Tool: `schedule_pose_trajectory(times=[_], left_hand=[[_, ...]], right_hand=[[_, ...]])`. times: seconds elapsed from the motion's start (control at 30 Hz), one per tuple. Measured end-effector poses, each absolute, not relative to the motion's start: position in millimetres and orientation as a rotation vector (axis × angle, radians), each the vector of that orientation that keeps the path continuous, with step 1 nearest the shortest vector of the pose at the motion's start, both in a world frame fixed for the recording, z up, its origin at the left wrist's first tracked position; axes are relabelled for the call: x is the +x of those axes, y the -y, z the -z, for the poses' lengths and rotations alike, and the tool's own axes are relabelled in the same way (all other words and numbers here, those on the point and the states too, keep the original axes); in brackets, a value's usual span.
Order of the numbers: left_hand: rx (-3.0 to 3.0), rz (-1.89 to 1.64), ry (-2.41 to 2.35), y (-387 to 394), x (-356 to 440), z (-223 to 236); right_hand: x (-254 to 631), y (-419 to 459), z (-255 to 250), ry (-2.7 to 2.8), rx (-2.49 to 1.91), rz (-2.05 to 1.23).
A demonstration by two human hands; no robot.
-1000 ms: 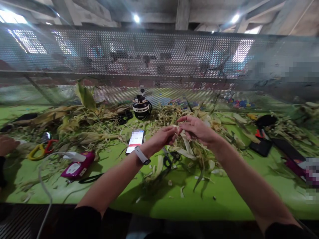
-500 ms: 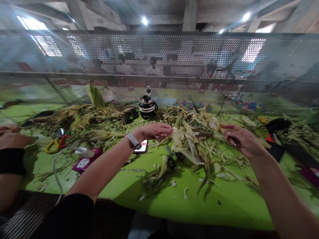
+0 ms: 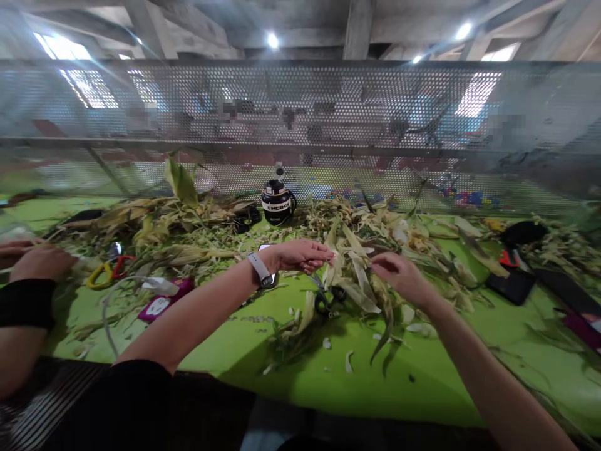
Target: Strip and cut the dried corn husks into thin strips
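Observation:
My left hand (image 3: 307,254), with a watch (image 3: 261,269) on its wrist, is closed in a pinch on a thin pale strip, hardly visible against the husks. Facing it, my right hand (image 3: 399,275) has its fingertips drawn together; whatever they hold is too small to make out. Between and behind both hands lie pale corn husks (image 3: 361,285), some long and curling toward me. Just below my left fingertips, dark-handled scissors (image 3: 323,300) rest on the green table (image 3: 375,382). A phone (image 3: 268,280) is partly hidden behind my left wrist.
Heaps of dried husks (image 3: 141,219) line the back, around a black jar (image 3: 278,207). At left are yellow-and-red-handled scissors (image 3: 101,275), a purple box (image 3: 164,299) with a white cable and another person's hands (image 3: 40,260). A dark flat object (image 3: 511,286) lies right. A perforated screen (image 3: 300,125) stands behind.
My right hand has moved left from the husk pile, close to my left hand. My left hand has shifted slightly right and down. The other person's hands have moved right.

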State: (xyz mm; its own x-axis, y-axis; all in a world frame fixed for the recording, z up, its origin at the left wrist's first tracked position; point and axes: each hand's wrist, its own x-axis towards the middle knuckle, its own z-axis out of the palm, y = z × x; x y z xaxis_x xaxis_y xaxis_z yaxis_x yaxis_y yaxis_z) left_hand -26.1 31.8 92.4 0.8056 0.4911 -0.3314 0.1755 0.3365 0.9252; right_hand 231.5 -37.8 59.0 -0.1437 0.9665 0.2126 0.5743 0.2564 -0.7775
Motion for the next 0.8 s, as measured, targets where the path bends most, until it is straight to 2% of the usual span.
schedule_pose_trajectory(times=[0.17,0.27,0.5,0.67,0.8], left_hand=[[1.322,-0.207,-0.686,-27.8,-21.1,-98.8],[1.395,-0.196,-0.724,-29.0,-26.0,-99.9],[1.496,-0.137,-0.813,-26.8,-29.3,-102.9],[1.473,-0.108,-0.656,-28.6,-29.0,-103.5],[1.545,-0.054,-0.604,-21.5,-29.3,-115.1]], right_hand=[[169.6,47.5,-65.3,1.571,-1.2,-1.517],[163.1,47.6,-60.5,1.44,-1.038,-1.771],[174.4,41.5,-61.4,1.414,-1.038,-1.444],[176.6,36.6,-63.0,1.552,-1.114,-1.161],[185.0,34.6,-69.9,1.636,-1.073,-1.064]])
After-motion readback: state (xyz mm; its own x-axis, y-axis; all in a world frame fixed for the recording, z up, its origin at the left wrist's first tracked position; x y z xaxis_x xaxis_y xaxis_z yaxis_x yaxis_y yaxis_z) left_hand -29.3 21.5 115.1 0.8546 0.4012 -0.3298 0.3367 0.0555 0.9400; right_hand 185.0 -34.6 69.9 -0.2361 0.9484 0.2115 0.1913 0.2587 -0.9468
